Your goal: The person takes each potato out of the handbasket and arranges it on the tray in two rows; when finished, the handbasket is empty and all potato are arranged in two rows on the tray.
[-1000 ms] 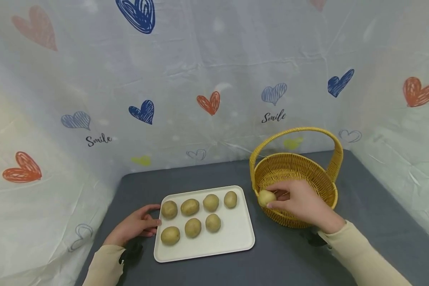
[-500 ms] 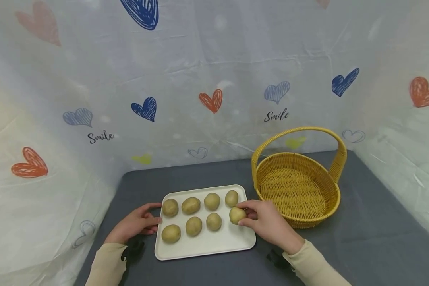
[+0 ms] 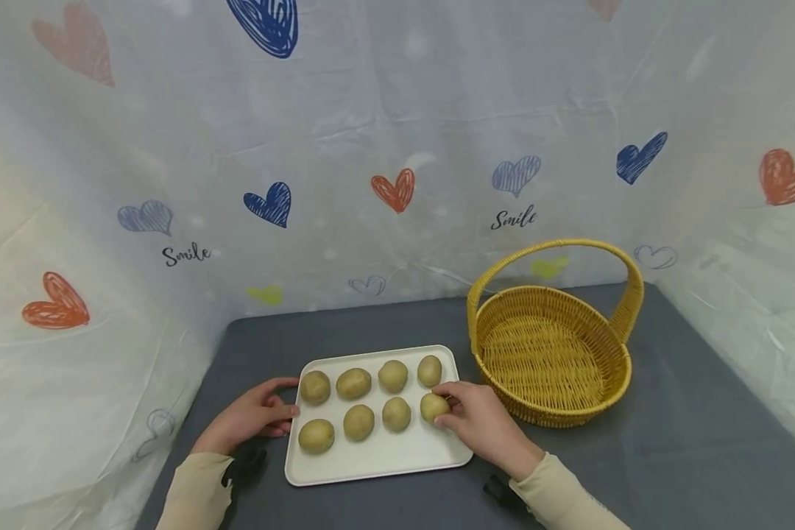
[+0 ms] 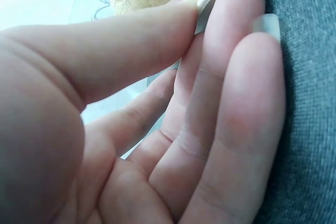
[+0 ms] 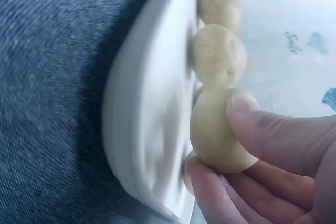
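Observation:
My right hand (image 3: 485,427) pinches a small round potato (image 3: 432,408) between thumb and fingers over the right part of the white tray (image 3: 397,461). In the right wrist view that potato (image 5: 218,132) lines up with others, thumb on top and fingertips low on its side. A back row of several potatoes and a front row of three lie on the tray. At the tray's left edge, my left hand (image 3: 255,416) grips the rim. The left wrist view has the thumb (image 4: 173,22) on the rim, with fingers below it.
A yellow wicker basket (image 3: 556,418) with a tall arched handle stands right of the tray, nothing inside it. Grey cloth (image 3: 358,331) covers the table. A white curtain printed with hearts (image 3: 318,272) hangs behind and along both sides.
My right hand has brought the potato from the basket leftward to the tray, then slightly lower and further left beside the front row. The left hand keeps its place at the tray edge.

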A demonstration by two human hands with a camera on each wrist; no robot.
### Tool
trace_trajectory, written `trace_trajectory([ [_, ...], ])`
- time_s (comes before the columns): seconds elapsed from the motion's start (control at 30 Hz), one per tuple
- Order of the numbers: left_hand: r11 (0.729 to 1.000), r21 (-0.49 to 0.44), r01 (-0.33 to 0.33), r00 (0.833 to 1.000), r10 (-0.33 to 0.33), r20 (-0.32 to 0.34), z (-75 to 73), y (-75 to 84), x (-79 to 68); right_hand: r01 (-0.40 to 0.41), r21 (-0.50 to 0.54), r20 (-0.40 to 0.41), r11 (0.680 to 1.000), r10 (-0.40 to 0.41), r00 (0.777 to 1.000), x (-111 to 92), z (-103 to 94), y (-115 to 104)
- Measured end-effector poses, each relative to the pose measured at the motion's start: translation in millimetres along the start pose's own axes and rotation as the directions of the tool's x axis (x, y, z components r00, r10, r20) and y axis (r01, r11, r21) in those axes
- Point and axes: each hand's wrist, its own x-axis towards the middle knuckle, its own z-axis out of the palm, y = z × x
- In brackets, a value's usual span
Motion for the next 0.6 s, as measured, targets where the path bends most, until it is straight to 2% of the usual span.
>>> trace_trajectory([
  [0.3, 1.0, 0.003, 0.017, 1.0, -0.017, 0.003, 0.4, -5.7, -5.1, 0.007, -0.03, 0.024, 1.0, -0.006, 1.0, 0.3, 6.2, 2.2],
  [0.6, 1.0, 0.013, 0.0, 1.0, -0.001, 0.012, -1.2, -0.8, 2.1, -0.024, -0.019, 0.015, 1.0, 0.024, 1.0, 1.1, 4.2, 4.0],
])
